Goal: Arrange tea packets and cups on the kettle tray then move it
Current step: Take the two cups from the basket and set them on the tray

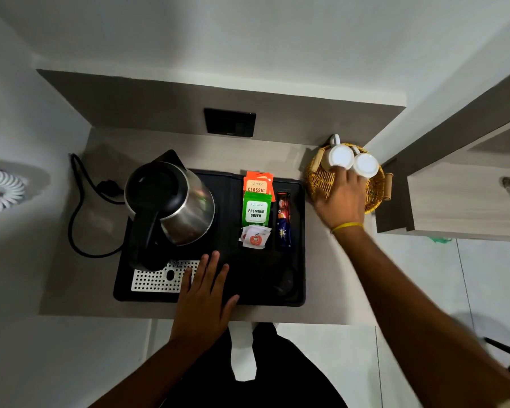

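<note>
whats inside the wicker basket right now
Two white cups, upside down, side by side at the far end of the wicker basket. The right hand covers its middle, so anything underneath is hidden.

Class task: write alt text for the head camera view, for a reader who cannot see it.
Seen from above, a person's right hand reaches two upturned white cups in a wicker basket, while the left hand lies flat on a black tray. The tray holds a steel kettle and tea packets.
</note>
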